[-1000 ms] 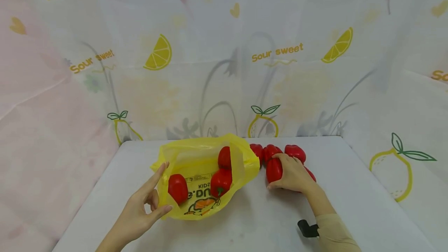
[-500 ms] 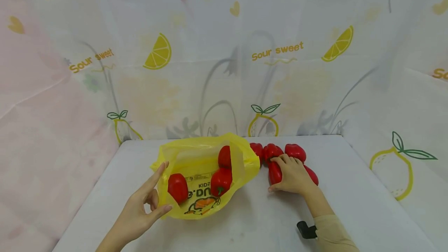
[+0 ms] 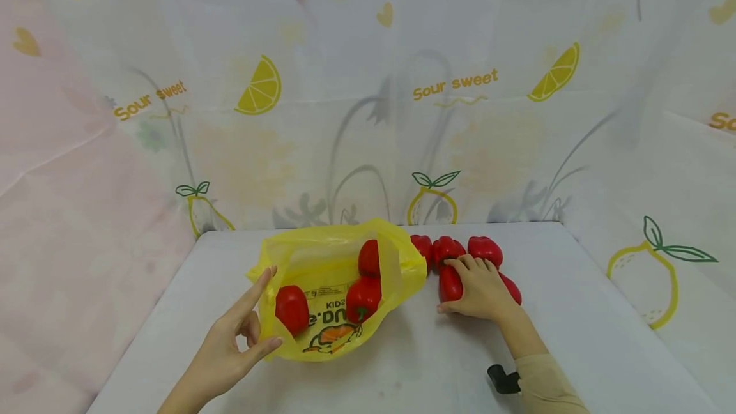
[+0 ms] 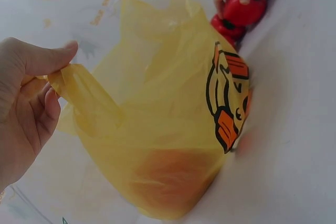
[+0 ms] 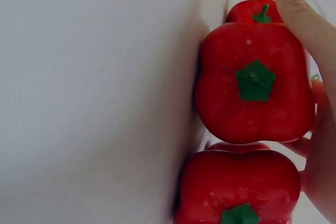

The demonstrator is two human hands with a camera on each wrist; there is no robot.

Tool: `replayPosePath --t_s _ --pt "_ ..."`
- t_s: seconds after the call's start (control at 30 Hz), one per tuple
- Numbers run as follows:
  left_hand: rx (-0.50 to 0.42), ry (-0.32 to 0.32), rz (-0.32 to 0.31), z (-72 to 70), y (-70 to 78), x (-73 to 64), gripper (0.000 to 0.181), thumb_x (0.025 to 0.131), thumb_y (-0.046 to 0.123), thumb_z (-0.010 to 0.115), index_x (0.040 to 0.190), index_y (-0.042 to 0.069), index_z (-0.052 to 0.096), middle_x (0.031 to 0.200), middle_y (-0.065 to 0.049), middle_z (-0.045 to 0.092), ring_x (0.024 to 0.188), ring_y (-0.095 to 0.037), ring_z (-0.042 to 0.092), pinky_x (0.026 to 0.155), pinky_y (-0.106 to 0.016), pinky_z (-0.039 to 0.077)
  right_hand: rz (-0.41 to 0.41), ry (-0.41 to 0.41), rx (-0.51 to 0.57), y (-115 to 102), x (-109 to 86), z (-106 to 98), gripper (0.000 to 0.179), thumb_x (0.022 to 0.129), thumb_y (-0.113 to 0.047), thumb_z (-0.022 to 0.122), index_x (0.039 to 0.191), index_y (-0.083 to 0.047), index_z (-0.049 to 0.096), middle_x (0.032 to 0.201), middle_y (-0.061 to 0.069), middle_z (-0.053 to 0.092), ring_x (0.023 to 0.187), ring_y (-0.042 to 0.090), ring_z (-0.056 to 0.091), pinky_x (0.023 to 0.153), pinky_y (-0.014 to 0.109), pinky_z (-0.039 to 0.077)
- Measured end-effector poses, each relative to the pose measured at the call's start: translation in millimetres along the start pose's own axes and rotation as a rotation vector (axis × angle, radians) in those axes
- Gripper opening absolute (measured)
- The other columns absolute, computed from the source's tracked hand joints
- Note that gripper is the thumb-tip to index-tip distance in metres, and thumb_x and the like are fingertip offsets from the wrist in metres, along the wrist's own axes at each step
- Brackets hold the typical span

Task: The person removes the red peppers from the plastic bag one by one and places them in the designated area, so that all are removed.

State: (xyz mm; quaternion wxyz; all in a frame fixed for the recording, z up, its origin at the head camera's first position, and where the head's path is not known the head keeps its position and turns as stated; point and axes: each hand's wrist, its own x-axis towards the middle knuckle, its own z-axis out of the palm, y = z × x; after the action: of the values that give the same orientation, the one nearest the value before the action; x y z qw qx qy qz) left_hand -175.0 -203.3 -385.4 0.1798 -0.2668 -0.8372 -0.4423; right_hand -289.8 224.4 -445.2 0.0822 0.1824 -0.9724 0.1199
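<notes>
A yellow plastic bag lies on its side with its mouth toward me. Inside are a red bell pepper at the left and two more at the right. My left hand is at the bag's left edge; in the left wrist view, its thumb and fingers pinch a gathered strip of the bag. To the right of the bag, my right hand grips a red bell pepper, thumb on the near side and fingers over the far side. That pepper's green stem end faces the right wrist camera.
More red bell peppers surround the right hand: two behind it, one at its right and one against the bag. A black object is beside the right sleeve. A lemon-print cloth hangs behind the white table.
My right hand has shifted slightly over the bell peppers, its fingers settling round one of them. The left hand and the bag have stayed in place.
</notes>
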Motion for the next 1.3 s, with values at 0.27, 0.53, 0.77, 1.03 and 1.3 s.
replayPosePath --t_s 0.27,0.53,0.77,1.03,1.3 --pt "-0.017 0.012 0.039 0.9 -1.8 0.4 0.100 0.066 -0.013 0.080 0.150 0.001 0.028 0.153 -0.002 0.036 0.051 -0.002 0.039 0.048 -0.020 0.040 -0.023 0.022 -0.025 -5.4 0.1 -8.4 0.098 0.059 -0.064 0.081 0.135 -0.011 0.050 0.128 0.015 0.051 0.119 0.038 0.044 0.102 0.065 0.028" --pt "-0.017 0.012 0.019 1.1 -0.6 0.9 0.100 0.067 -0.010 0.080 0.151 0.004 0.028 0.153 -0.002 0.036 0.052 -0.003 0.039 0.048 -0.020 0.040 -0.005 0.034 -0.001 -9.3 0.9 -18.8 0.102 0.059 -0.061 0.083 0.138 -0.009 0.046 0.131 0.017 0.050 0.121 0.039 0.042 0.102 0.065 0.028" --pt "-0.017 0.008 0.000 1.4 0.4 -0.2 0.099 0.068 -0.009 0.080 0.151 0.006 0.028 0.149 0.004 0.041 0.052 -0.004 0.039 0.048 -0.020 0.040 -0.071 0.151 0.011 -14.5 3.2 -33.1 0.098 0.063 -0.060 0.081 0.139 -0.010 0.045 0.128 0.014 0.053 0.117 0.035 0.046 0.103 0.062 0.029" --pt "-0.013 0.007 0.008 1.9 -1.0 -2.1 0.099 0.068 -0.009 0.080 0.151 0.005 0.029 0.111 0.008 0.057 0.052 -0.004 0.040 0.049 -0.020 0.042 -0.131 0.269 0.027 -28.7 2.8 -50.1 0.092 0.066 -0.054 0.083 0.138 -0.010 0.047 0.125 0.013 0.055 0.116 0.034 0.048 0.104 0.062 0.027" --pt "-0.008 0.004 -0.004 1.7 0.6 -1.5 0.098 0.068 -0.009 0.080 0.151 0.005 0.029 0.092 0.005 0.053 0.051 -0.003 0.040 0.049 -0.020 0.042 -0.090 0.333 0.133 -38.1 0.4 -65.5 0.095 0.071 -0.040 0.085 0.144 -0.004 0.036 0.124 0.014 0.057 0.113 0.034 0.050 0.097 0.058 0.039"
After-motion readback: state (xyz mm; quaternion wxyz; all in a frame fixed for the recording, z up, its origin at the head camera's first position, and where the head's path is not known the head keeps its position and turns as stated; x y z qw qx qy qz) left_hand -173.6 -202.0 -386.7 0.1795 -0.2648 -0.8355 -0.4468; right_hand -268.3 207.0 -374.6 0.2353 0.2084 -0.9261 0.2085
